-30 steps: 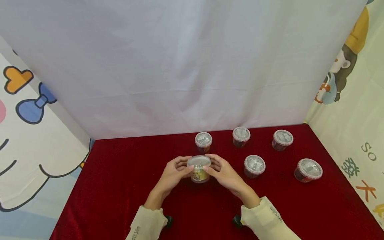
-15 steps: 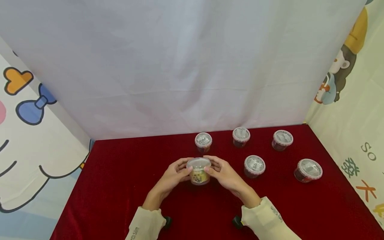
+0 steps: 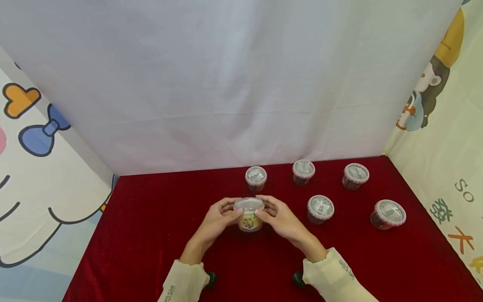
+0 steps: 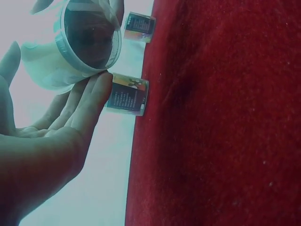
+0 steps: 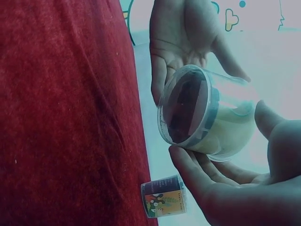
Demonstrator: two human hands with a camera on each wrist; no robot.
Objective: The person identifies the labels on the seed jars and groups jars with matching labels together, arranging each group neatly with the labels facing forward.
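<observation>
Red-clothed surface [image 3: 158, 235] below, five lidded cups [image 3: 320, 208] standing far and right. Left hand [image 3: 216, 219] and right hand [image 3: 281, 219] cupped round one clear tub [image 3: 248, 214] at centre, raised just off the cloth. Each grip curled: fingertips [image 4: 99, 87] on its rim, thumbs on the near side.

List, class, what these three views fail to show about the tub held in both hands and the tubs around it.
- Held tub: head view, label half hidden by fingers.
- Its contents: wrist views, only a dark blur through the base.
- Five other tubs, e.g.: head view, lid print too small to read.
</observation>
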